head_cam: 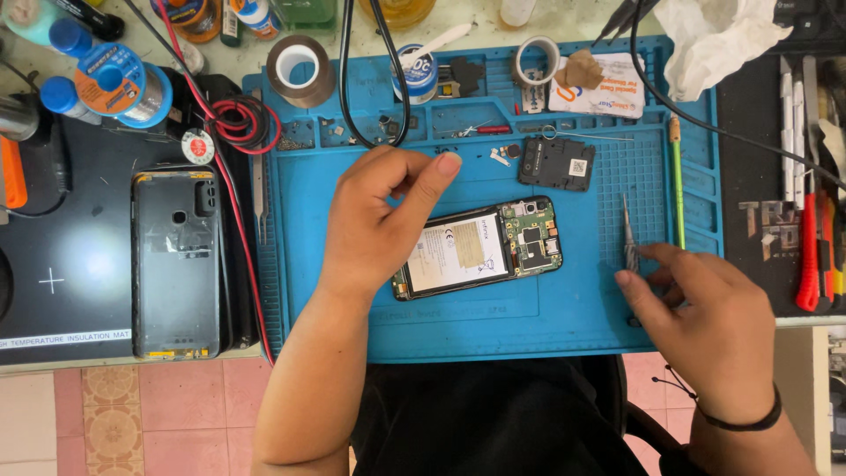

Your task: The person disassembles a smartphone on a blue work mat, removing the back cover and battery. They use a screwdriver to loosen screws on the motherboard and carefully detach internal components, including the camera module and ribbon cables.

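An opened phone lies on the blue repair mat, its battery and green circuit board exposed. My left hand rests on the phone's left end, fingers curled, thumb and forefinger pinched together above the mat; whether something tiny sits between them I cannot tell. My right hand is at the mat's right side, its fingertips touching metal tweezers that lie on the mat. A black inner cover plate lies just beyond the phone.
A phone back cover lies on the black mat at left. Tape rolls, solder spools, red and black cables, a green-handled tool, small screws and a crumpled tissue crowd the far side. Red-handled tools lie right.
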